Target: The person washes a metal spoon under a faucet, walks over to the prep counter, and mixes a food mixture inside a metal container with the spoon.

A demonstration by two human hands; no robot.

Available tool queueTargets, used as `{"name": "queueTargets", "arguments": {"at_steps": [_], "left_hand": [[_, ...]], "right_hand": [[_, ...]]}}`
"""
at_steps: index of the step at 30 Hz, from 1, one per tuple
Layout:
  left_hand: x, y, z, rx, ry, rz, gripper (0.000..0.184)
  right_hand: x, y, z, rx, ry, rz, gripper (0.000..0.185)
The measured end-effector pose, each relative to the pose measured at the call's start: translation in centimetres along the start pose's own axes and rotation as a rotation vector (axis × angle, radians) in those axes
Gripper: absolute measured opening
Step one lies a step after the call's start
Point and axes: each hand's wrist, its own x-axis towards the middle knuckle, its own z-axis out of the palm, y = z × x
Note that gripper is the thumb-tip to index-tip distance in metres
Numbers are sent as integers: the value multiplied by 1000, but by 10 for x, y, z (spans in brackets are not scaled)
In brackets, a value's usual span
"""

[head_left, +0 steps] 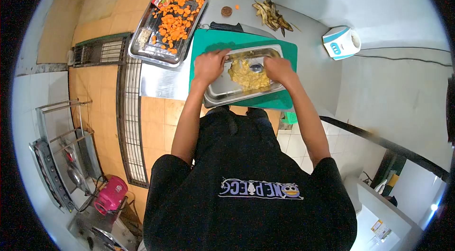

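A person's left hand [210, 67] grips the rim of a steel tray [219, 83] while the right hand [278, 69] clenches a spoon [256, 68] in yellow mash [246, 78], apparently mashing; another stroke would need the tray steadied. It rests on a green cutting board [211, 38] (peels [271, 15] beyond), on a metal counter [163, 80] in a tiled kitchen.

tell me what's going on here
A person's left hand is on the rim of a metal pan on a green cutting board. The right hand grips what looks like a spoon, its bowl in yellow mash. Beyond the board lie dark peels; to the left, carrot pieces sit in another tray.
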Motion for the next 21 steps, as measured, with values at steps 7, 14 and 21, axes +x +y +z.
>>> {"name": "queueTargets", "arguments": {"at_steps": [7,14,21], "left_hand": [[3,4,-10,16,-142,-87,31],[3,2,-9,8,-131,-79,32],[2,1,-1,21,-100,-53,29]], "right_hand": [[19,-26,-27,-76,-25,100,39],[24,-18,-37,-154,-8,133,50],[17,-34,-21,-15,28,213,59]]}}
